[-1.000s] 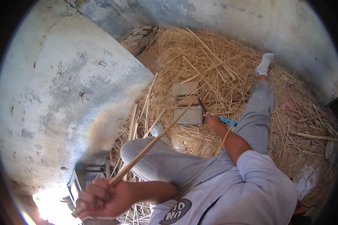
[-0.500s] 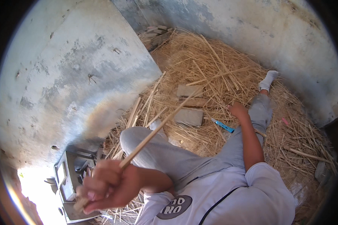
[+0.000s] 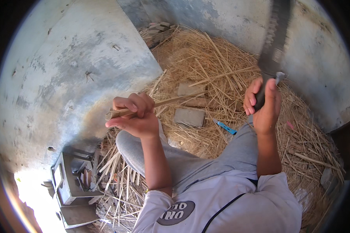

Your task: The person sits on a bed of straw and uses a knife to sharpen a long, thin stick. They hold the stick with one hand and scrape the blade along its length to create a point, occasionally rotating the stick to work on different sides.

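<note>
My left hand (image 3: 138,118) is closed around a pale bamboo strip (image 3: 173,100). The strip's thick, cut end pokes out past my thumb on the left, and the thinner end reaches right over the straw-covered floor. Raised over my right leg, my right hand (image 3: 269,114) grips the black handle of a large dark knife (image 3: 275,48). Its broad blade points up and away, slightly blurred, and runs out of the top of the view. On the floor between the two hands lies a blue utility knife (image 3: 226,127), touched by neither.
Two grey bricks (image 3: 189,117) flank a brown wooden piece (image 3: 200,102) in front of me. Strips and shavings (image 3: 210,58) cover the floor. A worn wall (image 3: 77,62) rises at left, another (image 3: 319,70) at far right. A metal box (image 3: 72,178) stands at lower left.
My right hand has come up from the floor by my leg and now holds the large knife. My left hand has moved up and forward with the bamboo strip, which now lies flatter.
</note>
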`<state>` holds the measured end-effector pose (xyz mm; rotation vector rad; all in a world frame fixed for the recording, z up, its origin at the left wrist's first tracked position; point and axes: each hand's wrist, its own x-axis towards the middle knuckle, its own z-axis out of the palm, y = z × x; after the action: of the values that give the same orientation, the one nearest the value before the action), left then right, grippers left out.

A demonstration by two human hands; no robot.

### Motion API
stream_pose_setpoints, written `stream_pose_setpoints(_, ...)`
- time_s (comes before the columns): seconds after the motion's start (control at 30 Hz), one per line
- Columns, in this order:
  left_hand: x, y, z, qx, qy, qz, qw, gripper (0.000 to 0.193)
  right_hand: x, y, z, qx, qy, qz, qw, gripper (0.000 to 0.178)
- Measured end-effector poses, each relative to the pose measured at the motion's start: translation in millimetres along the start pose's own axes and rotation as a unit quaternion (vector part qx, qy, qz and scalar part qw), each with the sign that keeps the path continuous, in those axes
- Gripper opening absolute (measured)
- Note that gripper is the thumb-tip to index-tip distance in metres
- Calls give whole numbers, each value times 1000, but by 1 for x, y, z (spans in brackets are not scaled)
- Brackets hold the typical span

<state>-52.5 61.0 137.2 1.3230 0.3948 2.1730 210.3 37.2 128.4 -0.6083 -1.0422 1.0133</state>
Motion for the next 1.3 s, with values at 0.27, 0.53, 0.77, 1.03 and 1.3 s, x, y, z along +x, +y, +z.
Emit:
stream_pose_setpoints(0.27, -1, -17, -16, -118, -132, -91, 980, 80, -84, 183, -20, -263, -86, 158, 948, 51)
stream_pose_setpoints(0.53, 1, -17, -22, -119, -127, -105, 979, 79, -11, 55, -18, -171, -76, 231, 955, 51)
stream_pose_setpoints(0.77, 3, -22, -8, -123, -96, -112, 981, 77, -60, 168, -19, 58, 77, 21, 995, 49)
stream_pose_setpoints(1.03, 9, -18, -28, -48, -33, -85, 995, 73, -25, 114, -22, -204, -110, 410, 882, 53)
stream_pose_setpoints(1.3, 3, -20, -7, -44, -53, -98, 993, 75, -33, 135, -19, -28, 186, -113, 976, 46)
